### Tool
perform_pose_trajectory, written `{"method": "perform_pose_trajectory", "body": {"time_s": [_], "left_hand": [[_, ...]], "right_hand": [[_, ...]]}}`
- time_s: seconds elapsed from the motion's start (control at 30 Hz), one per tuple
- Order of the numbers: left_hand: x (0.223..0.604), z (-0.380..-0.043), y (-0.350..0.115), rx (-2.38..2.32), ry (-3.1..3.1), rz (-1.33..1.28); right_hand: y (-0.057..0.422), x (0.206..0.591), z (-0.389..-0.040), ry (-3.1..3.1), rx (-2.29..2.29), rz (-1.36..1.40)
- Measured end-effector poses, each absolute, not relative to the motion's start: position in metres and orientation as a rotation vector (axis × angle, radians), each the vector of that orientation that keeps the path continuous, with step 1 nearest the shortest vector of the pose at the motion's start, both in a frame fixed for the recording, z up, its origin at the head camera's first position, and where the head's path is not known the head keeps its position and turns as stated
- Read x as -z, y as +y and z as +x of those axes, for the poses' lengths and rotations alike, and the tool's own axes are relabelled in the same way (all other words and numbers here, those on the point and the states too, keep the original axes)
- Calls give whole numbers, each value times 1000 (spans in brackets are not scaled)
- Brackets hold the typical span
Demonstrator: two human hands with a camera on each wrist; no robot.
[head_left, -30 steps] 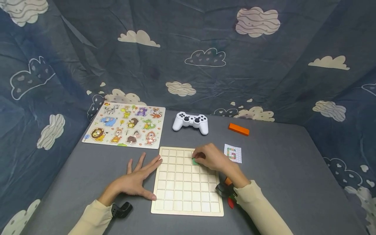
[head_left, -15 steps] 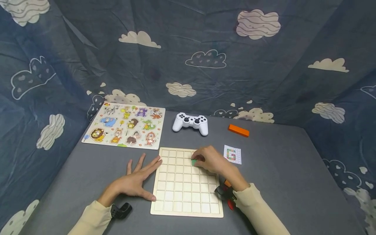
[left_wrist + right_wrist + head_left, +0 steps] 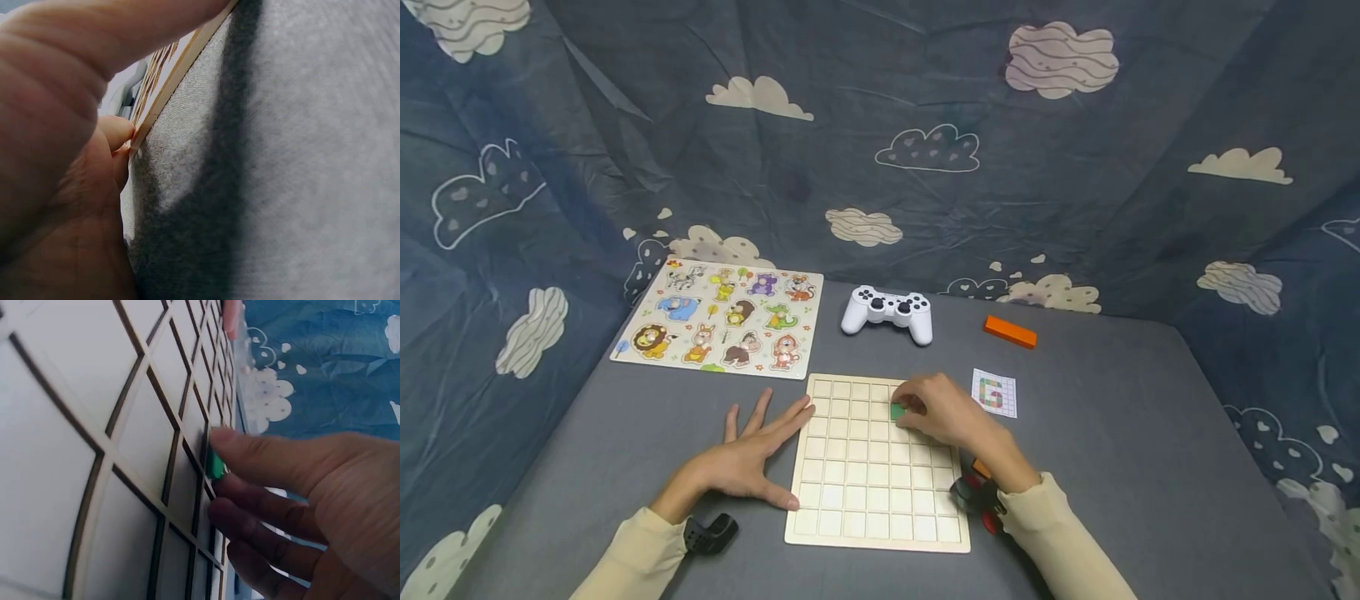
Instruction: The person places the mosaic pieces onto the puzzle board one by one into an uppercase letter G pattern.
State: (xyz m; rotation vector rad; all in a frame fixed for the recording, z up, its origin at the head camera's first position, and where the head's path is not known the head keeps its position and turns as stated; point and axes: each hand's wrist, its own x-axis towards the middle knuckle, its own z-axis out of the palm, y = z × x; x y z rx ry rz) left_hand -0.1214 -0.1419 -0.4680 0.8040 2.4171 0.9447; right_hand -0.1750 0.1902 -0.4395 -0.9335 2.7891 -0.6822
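Grey tabletop: green tile pinched in right hand.

The left hand lies palm down, fingers spread and thumb stretched wide. The right hand curves downward, thumb and forefinger in a pinch. The sleeved left forearm and right forearm angle inward.

From here, green piece partly hidden by right hand; orange piece, red piece partly behind wrist camera.
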Motion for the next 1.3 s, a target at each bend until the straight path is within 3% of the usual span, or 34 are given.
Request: {"method": "perform_pose_trajectory", "body": {"time_s": [1.3], "left_hand": [[466,-119,-140,-951,2414,790]], "right_hand": [[280,420,-124,2642,734,-795]]}}
